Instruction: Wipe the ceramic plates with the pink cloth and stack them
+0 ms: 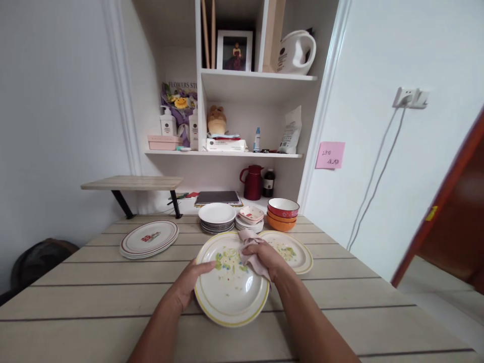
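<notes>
A white plate with a yellow rim and a flower print [230,292] is tilted up off the wooden table [94,297]. My left hand [191,282] grips its left edge, thumb on the face. My right hand [266,257] presses a pale pink cloth [251,252] against the plate's upper right part, fingers closed over the cloth. A second plate of the same pattern [293,252] lies flat just behind my right hand.
Red-rimmed plates [149,239] lie stacked at the left. Further back stand a stack of white plates [217,218], small dishes [250,219] and red and orange bowls [283,214]. A red jug [252,182] and a dark bottle [268,183] stand by the shelves.
</notes>
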Demonstrator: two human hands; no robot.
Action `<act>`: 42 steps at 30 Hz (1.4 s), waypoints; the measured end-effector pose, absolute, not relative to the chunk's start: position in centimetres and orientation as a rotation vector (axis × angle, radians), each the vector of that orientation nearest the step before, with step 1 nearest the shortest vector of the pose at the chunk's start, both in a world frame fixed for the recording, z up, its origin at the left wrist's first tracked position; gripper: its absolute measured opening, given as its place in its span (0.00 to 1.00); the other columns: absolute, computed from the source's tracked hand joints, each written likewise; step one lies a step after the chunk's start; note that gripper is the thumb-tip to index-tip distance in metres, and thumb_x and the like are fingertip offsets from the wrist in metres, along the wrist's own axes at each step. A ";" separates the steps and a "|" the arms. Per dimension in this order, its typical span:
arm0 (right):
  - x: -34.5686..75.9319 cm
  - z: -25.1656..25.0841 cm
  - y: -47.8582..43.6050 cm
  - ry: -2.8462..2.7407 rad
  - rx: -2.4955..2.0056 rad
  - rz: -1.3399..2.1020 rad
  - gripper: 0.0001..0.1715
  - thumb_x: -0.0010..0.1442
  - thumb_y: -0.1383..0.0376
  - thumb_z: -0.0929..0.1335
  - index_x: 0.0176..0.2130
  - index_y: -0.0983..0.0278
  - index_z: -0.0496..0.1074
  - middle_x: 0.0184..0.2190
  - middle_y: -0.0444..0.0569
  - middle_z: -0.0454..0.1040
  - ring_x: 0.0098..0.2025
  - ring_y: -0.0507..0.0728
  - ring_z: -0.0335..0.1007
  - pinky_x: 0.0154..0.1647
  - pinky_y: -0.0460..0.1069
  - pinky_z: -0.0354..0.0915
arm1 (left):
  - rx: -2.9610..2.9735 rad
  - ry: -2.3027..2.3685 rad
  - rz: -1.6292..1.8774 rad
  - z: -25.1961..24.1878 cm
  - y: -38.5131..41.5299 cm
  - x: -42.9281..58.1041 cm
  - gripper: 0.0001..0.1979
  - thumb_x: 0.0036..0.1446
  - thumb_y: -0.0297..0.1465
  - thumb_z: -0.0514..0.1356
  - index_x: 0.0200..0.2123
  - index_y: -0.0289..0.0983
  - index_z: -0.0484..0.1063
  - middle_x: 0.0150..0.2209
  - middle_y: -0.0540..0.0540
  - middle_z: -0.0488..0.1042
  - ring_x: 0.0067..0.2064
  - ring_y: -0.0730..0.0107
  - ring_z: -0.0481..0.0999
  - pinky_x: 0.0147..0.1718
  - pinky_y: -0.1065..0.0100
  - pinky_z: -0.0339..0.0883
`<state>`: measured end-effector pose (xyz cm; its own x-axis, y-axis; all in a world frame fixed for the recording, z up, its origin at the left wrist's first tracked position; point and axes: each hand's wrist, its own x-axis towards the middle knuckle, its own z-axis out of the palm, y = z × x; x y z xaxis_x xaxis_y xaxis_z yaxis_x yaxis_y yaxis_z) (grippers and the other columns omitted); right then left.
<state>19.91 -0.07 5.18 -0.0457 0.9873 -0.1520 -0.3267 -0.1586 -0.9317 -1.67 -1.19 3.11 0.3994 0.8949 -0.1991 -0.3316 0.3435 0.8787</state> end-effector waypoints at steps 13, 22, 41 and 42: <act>14.2 3.4 0.4 -0.597 -0.772 1.275 0.21 0.43 0.65 0.71 0.39 0.63 0.69 0.29 0.47 0.79 0.31 0.59 0.77 0.31 0.50 0.72 | 0.664 0.759 1.468 2.7 -0.6 -0.3 0.28 0.48 0.29 0.67 0.54 0.38 0.68 0.46 0.40 0.80 0.49 0.57 0.78 0.46 0.61 0.72; 16.3 4.3 0.2 -0.691 -0.929 1.323 0.20 0.40 0.70 0.69 0.38 0.65 0.68 0.21 0.44 0.75 0.22 0.56 0.72 0.23 0.48 0.68 | 0.793 0.897 1.416 2.8 -0.7 -1.0 0.31 0.41 0.30 0.71 0.51 0.38 0.69 0.39 0.43 0.81 0.41 0.59 0.80 0.35 0.67 0.72; 21.2 5.6 -0.5 -0.969 -1.133 1.499 0.13 0.37 0.72 0.67 0.30 0.68 0.69 0.22 0.50 0.75 0.21 0.55 0.70 0.22 0.47 0.67 | 1.077 0.819 1.019 3.9 -1.5 -2.3 0.32 0.47 0.32 0.67 0.57 0.40 0.66 0.44 0.41 0.80 0.37 0.59 0.80 0.34 0.66 0.71; 21.2 5.5 -0.5 -0.966 -1.138 1.506 0.12 0.37 0.73 0.67 0.29 0.68 0.69 0.22 0.50 0.75 0.21 0.55 0.69 0.21 0.47 0.67 | 1.087 0.808 1.003 3.8 -1.4 -2.4 0.33 0.47 0.31 0.67 0.58 0.40 0.65 0.44 0.41 0.80 0.38 0.57 0.80 0.34 0.65 0.71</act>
<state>21.17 -0.46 5.54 -0.0844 0.9778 -0.1918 -0.2333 -0.2065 -0.9502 -2.43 -1.38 3.78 0.3486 0.9360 -0.0486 -0.2466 0.1416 0.9587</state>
